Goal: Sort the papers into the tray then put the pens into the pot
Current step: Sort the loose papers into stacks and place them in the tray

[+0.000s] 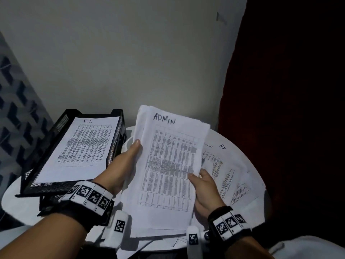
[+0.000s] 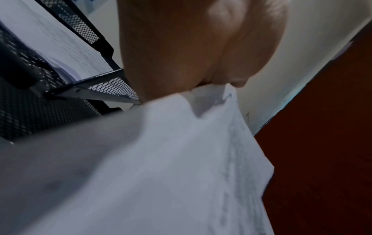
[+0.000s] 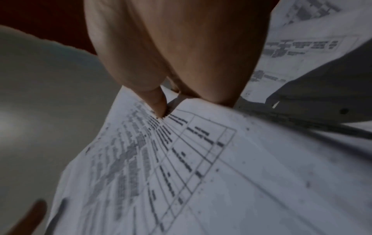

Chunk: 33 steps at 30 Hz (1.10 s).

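Observation:
A stack of white printed sheets, its top page headed ADMIN (image 1: pixel 168 165), is lifted above the round white table (image 1: pixel 20 204). My left hand (image 1: pixel 128 157) grips the stack's left edge, thumb on top. My right hand (image 1: pixel 201 186) pinches its right edge, thumb on the print (image 3: pixel 159 103). The left wrist view shows the same stack (image 2: pixel 181 159) under my palm. A black mesh tray (image 1: pixel 115 146) stands at the left, with a page headed I.T. (image 1: pixel 82 148) lying in it. No pens or pot show.
More printed papers (image 1: pixel 229 176), headed ADMIN and HR, lie spread on the table's right side. A dark red curtain (image 1: pixel 280 109) hangs at the right, a pale wall behind. A lower black tray tier (image 1: pixel 48 202) sits beneath the top one.

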Each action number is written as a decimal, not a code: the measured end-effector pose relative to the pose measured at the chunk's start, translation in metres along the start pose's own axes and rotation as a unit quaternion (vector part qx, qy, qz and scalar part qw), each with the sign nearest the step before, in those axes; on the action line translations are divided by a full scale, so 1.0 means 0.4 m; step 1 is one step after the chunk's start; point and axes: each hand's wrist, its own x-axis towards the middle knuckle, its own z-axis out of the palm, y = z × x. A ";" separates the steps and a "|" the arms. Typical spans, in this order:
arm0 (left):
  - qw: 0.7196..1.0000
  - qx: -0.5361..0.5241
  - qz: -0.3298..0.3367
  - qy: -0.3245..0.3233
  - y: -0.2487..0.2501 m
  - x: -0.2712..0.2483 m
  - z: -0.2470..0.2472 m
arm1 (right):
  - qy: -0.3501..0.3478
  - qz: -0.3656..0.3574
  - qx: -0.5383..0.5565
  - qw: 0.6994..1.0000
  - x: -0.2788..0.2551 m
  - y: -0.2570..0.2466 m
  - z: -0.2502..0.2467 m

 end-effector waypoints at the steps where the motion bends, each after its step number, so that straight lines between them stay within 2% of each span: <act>1: 1.000 0.010 0.012 -0.009 0.001 -0.002 0.001 | 0.011 -0.006 -0.013 1.000 0.006 0.010 0.011; 3: 0.991 0.122 0.045 0.007 0.000 0.000 -0.014 | 0.017 -0.013 -0.019 1.000 0.017 0.022 0.027; 5: 0.975 0.204 0.061 0.070 0.002 0.004 -0.031 | 0.025 0.008 -0.025 0.999 0.036 0.033 0.021; 9: 0.961 0.231 0.066 0.135 0.025 0.007 -0.067 | 0.139 0.056 -0.123 0.981 0.097 0.077 -0.050; 11: 0.953 0.248 0.084 0.150 0.044 0.002 -0.079 | 0.176 0.072 -0.247 0.950 0.121 0.098 -0.089; 14: 0.938 0.280 0.109 0.172 0.062 0.001 -0.092 | 0.175 0.103 -0.422 0.884 0.126 0.129 -0.110; 16: 0.938 0.275 0.116 0.177 0.068 0.004 -0.095 | 0.173 0.116 -0.472 0.857 0.117 0.144 -0.099; 18: 0.937 0.276 0.108 0.182 0.072 0.006 -0.099 | 0.180 0.128 -0.486 0.845 0.136 0.182 -0.088; 21: 0.936 0.281 0.102 0.187 0.076 0.007 -0.112 | 0.190 0.124 -0.474 0.851 0.143 0.211 -0.074; 24: 0.935 0.279 0.105 0.195 0.081 0.011 -0.130 | 0.187 0.096 -0.461 0.862 0.145 0.181 -0.082; 31: 0.949 0.247 0.079 0.179 0.083 0.001 -0.131 | 0.185 -0.001 -0.264 0.946 0.139 0.031 -0.162; 33: 0.953 0.230 0.078 0.182 0.079 -0.002 -0.125 | 0.181 -0.035 -0.202 0.962 0.122 -0.036 -0.179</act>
